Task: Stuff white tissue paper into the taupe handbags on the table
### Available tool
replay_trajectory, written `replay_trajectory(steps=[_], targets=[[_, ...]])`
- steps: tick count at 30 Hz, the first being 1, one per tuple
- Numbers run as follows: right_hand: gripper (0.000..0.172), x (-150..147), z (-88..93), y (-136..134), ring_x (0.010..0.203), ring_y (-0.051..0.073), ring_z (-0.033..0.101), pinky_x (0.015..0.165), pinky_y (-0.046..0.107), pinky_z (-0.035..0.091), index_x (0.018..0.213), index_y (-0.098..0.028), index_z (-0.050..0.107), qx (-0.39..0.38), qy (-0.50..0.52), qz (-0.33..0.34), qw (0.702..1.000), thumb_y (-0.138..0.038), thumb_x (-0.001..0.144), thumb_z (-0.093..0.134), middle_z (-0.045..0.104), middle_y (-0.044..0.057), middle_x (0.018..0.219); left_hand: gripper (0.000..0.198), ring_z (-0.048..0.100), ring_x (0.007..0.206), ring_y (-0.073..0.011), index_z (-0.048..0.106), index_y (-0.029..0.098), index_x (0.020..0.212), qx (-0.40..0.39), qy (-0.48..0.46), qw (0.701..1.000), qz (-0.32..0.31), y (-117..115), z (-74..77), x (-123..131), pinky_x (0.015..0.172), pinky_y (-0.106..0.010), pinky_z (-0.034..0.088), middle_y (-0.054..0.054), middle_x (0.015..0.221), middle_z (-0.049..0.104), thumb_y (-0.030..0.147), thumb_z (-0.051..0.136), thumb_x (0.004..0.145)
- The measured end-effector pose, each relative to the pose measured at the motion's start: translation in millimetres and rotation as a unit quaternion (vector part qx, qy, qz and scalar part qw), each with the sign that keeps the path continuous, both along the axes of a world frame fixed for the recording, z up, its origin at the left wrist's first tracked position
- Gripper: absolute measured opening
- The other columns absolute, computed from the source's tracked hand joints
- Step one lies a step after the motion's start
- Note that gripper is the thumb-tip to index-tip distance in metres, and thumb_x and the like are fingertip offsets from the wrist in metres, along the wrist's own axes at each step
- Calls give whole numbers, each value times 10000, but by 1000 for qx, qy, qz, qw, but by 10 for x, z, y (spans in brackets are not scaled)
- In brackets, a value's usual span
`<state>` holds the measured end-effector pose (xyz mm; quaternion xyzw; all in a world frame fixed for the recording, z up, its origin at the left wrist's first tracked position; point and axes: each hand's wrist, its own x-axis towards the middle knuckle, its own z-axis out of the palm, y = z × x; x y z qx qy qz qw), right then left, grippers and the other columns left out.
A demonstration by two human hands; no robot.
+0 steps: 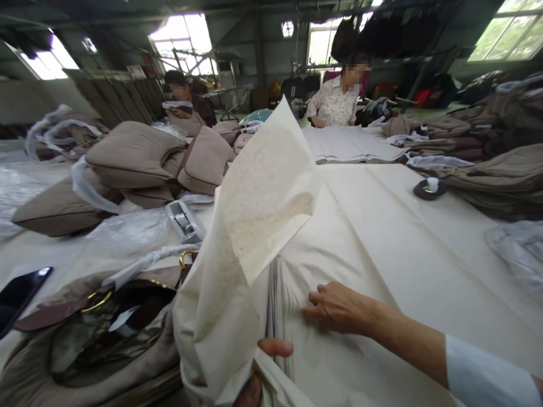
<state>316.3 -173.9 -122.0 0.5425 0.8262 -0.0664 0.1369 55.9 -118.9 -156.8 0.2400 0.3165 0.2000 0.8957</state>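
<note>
A large cream sheet (263, 192) rises in the middle of the view, its pointed corner lifted and folded over. Low in the centre, my left hand (267, 362) grips the gathered lower part of this sheet; most of the hand is hidden by it. To the right, my right hand (333, 308) rests on a stack of pale sheets (382, 243), its fingers bent, near the stack's layered left edge. Whether those fingers pinch the top sheet is too small to tell.
An open taupe handbag (144, 350) and a phone (21, 294) lie at the left. Beyond them are a tape dispenser (184, 221) and stuffed bags (131, 152). A dark tape roll (429, 188) and piled bags (504, 175) are at the right. Two people are across the table.
</note>
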Motion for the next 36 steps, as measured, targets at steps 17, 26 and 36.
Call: replay_trajectory(steps=[17, 26, 36], targets=[[248, 175, -97, -199, 767, 151, 507, 582, 329, 383, 837, -173, 569, 126, 40, 78, 988, -188, 972, 361, 409, 49, 1438, 641, 574, 561, -170, 525, 282, 1284, -12, 9, 1000, -4, -1, -71, 68, 539, -270, 464, -40, 867, 680, 476, 717, 705], [261, 143, -136, -179, 808, 167, 506, 602, 328, 364, 985, -168, 592, 154, 28, 79, 985, -212, 985, 334, 447, 71, 1411, 560, 568, 537, -165, 564, 252, 1232, -44, 46, 998, -9, 83, -77, 44, 562, -285, 476, -32, 797, 674, 467, 687, 730], [293, 137, -44, -8, 864, 165, 468, 696, 352, 370, 723, -175, 591, 122, 92, 123, 981, -251, 957, 432, 521, 17, 1277, 429, 502, 422, -139, 622, 182, 1115, -66, 67, 995, -16, 67, -82, 50, 470, -264, 438, -6, 582, 590, 439, 659, 774]])
